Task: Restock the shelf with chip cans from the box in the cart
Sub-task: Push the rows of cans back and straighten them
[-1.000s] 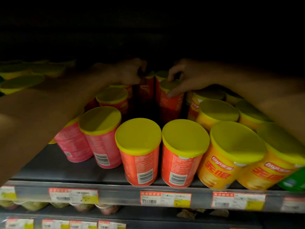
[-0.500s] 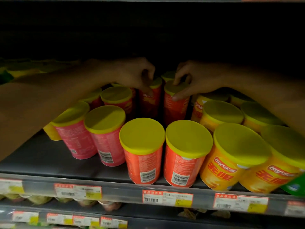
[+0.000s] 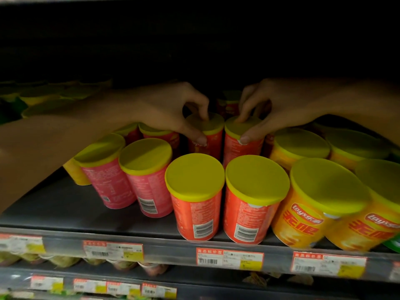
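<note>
Two red chip cans with yellow lids stand side by side in the second row of the dark shelf (image 3: 65, 213). My left hand (image 3: 173, 111) grips the left red can (image 3: 207, 137) by its lid, fingers on top and thumb down the front. My right hand (image 3: 270, 107) grips the right red can (image 3: 240, 146) the same way. Two more red cans (image 3: 197, 198) (image 3: 251, 202) stand in front of them at the shelf edge. The box and cart are out of view.
Pink cans (image 3: 147, 178) stand to the left, orange cans (image 3: 313, 206) to the right, all with yellow lids. A bare patch of shelf lies at the front left. Price tags (image 3: 229, 258) line the shelf rail. A lower shelf holds other packaged goods. The shelf's back is dark.
Both hands have drawn the two red cans forward from the back of the shelf, up behind the front red cans. The view has shifted slightly downward.
</note>
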